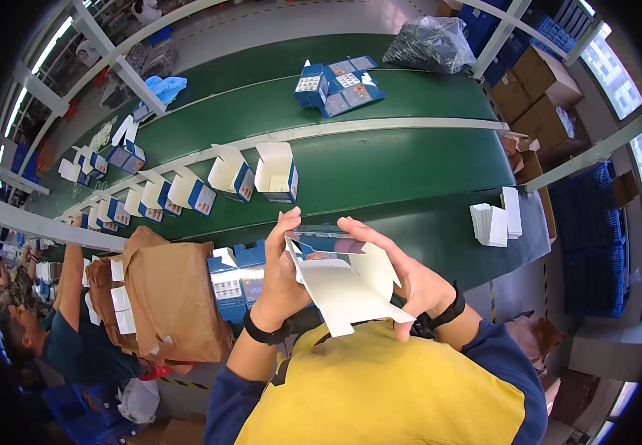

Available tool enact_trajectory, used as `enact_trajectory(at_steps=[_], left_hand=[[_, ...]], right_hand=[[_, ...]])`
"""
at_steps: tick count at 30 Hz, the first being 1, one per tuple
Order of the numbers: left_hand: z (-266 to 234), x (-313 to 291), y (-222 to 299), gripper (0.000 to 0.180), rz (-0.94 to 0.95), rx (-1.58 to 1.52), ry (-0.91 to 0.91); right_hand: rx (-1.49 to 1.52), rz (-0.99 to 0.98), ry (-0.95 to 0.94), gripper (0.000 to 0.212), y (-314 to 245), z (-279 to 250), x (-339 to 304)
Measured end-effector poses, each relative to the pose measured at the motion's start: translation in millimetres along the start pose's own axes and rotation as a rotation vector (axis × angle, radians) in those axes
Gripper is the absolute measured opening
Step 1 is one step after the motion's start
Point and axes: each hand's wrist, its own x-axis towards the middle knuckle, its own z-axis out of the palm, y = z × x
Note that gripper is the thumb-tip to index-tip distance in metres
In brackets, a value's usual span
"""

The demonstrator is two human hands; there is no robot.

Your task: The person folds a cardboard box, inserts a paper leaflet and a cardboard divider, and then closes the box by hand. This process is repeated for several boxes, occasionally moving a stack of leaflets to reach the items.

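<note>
Between my two hands, close in front of my chest, is a small cardboard box (343,285) with a white inside and its flaps standing out. My left hand (284,271) grips its left side, the fingers pointing up. Around the right side curls my right hand (410,278), with the thumb low by a flap. A clear window strip shows along the box's far edge. By my left forearm lie flat printed blue cartons (239,282), beside a large brown paper bag (169,289).
Open-topped blue and white boxes (276,174) stand in a row along the green conveyor (380,163). White card stacks (489,225) lie at the right. Flattened blue cartons (343,89) and a dark plastic bag (431,46) sit farther back. A co-worker (76,334) is at the left.
</note>
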Motion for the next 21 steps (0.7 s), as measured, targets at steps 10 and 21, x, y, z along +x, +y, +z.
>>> enact_trajectory(at_steps=[10,21], left_hand=[[28.2,-12.5,9.6,0.095,0.035,-0.108,-0.081],[20.2,-4.3,8.0,0.063,-0.015,-0.186,-0.147]], right_hand=[[-0.213,0.06,0.465,0.079,1.2,3.1,-1.8],[-0.268,0.063,0.399,0.048,14.8,-5.6,-4.8]])
